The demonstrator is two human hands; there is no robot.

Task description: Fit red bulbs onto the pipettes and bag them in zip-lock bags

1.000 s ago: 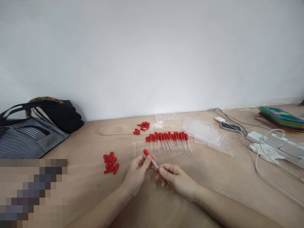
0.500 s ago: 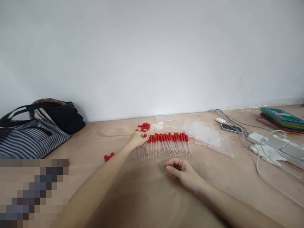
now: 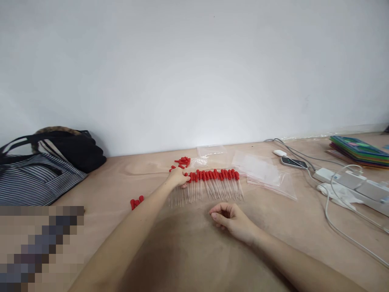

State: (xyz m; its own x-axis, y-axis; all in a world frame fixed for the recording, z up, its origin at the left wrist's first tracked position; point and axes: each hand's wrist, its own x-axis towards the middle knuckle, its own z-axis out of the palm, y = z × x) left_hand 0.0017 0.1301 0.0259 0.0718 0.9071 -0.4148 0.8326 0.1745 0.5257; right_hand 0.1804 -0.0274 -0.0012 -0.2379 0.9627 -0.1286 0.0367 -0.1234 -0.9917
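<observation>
A row of droppers (image 3: 214, 175), clear thin tubes topped with red rubber bulbs, lies side by side on the wooden table. At the row's left end my left hand (image 3: 177, 178) has its fingers closed on a dropper; a red bulb shows by the fingertips, though the hand hides part of it. My right hand (image 3: 231, 219) rests in front of the row, palm inward, its fingers loosely curled and slightly apart with nothing visible in them. Loose red bulbs (image 3: 183, 162) are heaped behind my left hand. Several more red bulbs (image 3: 137, 202) lie left of my left forearm.
Clear plastic bags (image 3: 258, 169) lie behind and right of the row. On the right are a power strip (image 3: 349, 182) with cables, a black device (image 3: 293, 162) and a stack of colourful boards (image 3: 360, 150). A striped bag (image 3: 39, 178) stands at far left.
My left hand stays at the row's left end, its fingers shifting slightly at the bulb. My right hand keeps its place. The whole view has shifted a little.
</observation>
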